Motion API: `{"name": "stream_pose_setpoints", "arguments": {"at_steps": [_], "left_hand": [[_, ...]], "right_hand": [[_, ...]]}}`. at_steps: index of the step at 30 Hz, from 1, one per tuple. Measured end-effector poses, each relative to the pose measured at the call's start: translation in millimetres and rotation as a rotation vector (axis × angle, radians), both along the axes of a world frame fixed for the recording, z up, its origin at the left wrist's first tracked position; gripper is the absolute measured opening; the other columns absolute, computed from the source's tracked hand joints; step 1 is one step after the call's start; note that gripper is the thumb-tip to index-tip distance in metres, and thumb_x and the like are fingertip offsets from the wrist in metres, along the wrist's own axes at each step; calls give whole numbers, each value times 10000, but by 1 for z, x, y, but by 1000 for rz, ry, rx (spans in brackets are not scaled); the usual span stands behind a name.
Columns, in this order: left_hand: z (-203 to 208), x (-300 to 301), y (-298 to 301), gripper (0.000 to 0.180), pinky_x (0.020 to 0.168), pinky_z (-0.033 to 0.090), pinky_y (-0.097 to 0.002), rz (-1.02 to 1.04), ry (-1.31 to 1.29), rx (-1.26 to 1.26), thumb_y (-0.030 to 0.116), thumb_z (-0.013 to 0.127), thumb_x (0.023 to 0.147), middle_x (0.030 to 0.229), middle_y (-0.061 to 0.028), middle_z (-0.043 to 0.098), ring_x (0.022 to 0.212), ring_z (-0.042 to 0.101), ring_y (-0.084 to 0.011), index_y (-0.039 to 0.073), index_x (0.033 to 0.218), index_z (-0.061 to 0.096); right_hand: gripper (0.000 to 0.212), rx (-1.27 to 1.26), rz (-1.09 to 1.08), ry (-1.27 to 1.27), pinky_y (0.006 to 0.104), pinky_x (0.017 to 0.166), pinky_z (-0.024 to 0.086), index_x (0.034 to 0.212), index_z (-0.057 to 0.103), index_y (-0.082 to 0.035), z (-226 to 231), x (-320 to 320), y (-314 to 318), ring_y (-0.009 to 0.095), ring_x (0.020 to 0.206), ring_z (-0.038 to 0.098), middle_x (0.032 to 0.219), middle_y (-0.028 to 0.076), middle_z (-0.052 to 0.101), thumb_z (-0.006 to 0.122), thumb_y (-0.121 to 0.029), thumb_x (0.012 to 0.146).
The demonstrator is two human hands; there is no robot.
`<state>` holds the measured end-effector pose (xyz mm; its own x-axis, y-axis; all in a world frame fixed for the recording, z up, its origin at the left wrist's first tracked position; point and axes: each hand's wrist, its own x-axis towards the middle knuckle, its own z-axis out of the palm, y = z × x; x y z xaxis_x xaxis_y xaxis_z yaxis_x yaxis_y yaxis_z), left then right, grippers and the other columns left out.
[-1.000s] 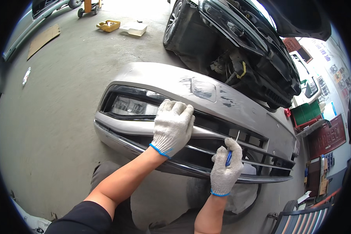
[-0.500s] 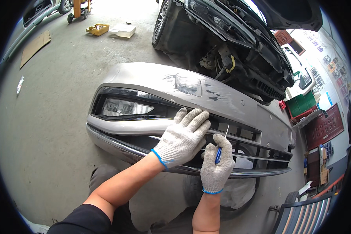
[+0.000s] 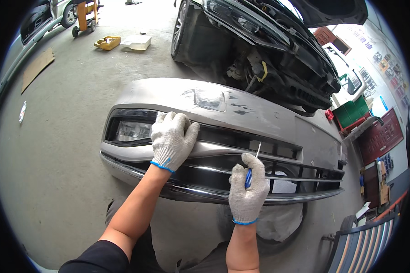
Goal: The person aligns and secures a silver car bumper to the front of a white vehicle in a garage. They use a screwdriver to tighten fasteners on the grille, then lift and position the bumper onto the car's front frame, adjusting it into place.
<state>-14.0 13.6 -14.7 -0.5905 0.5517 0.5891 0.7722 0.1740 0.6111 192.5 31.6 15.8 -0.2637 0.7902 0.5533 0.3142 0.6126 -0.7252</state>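
Observation:
A silver-grey car bumper (image 3: pixel 278 116) lies across in front of me, with dark scuffs and sanded patches on its upper face. My left hand (image 3: pixel 172 141), in a white knitted glove with a blue cuff, rests on the black trim beside the fog light (image 3: pixel 133 131). Its fingers are bent over the trim's upper edge, with the thumb apart, and they cover part of the lamp. My right hand (image 3: pixel 249 193), gloved alike, is closed around a slim blue-handled tool (image 3: pixel 248 178) whose thin pale tip points up. It hovers before the black grille slats (image 3: pixel 259 164).
Beneath the bumper is a tyre (image 3: pixel 225 218) with a pale cover (image 3: pixel 280 223). Behind stands a dark car (image 3: pixel 278 50), its front stripped. A striped panel (image 3: pixel 364 245) is at lower right. Yellow (image 3: pixel 107 43) and white (image 3: pixel 136 42) containers and cardboard (image 3: pixel 37 70) lie on the floor.
My left hand has slid left along the trim, from the grille's inner end to the fog light. My right hand keeps the tool and has shifted little. The view has turned slightly.

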Motion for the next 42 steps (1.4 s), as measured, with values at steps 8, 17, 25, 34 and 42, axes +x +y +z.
{"name": "stream_pose_setpoints", "arguments": {"at_steps": [8,17,25,34,42], "left_hand": [[7,9,13,246,744,489,-429,-11,-48,-18,271,749,852,762,-112,646,783,601,-316,51,764,682],[19,12,16,246,793,487,-468,-22,-135,-130,290,706,835,828,-118,683,853,624,-342,64,742,677],[10,-29,-4,278,663,510,-356,-60,-461,-180,276,693,880,676,-107,646,664,615,-193,6,813,700],[-1,-11,-11,298,678,519,-443,-200,-284,-27,260,710,890,695,-178,652,695,654,-359,1,743,697],[-11,-14,-6,200,737,485,-444,-326,-189,21,250,769,832,765,-74,662,772,632,-307,95,741,682]], "right_hand": [[254,159,7,-148,303,577,515,1150,671,11,12,0,-2,151,550,604,649,69,620,737,-65,917],[293,176,79,-176,331,543,510,1150,662,41,15,2,0,182,537,604,629,82,600,740,-37,878],[321,13,148,-36,343,556,512,1185,651,62,7,3,-1,216,560,618,660,91,620,716,-122,930],[577,-213,134,65,281,721,537,1511,441,40,17,-3,-7,120,723,612,786,75,657,502,70,937],[188,-225,34,-358,273,664,539,1122,675,35,18,3,7,109,688,630,854,122,717,641,-28,949]]}}
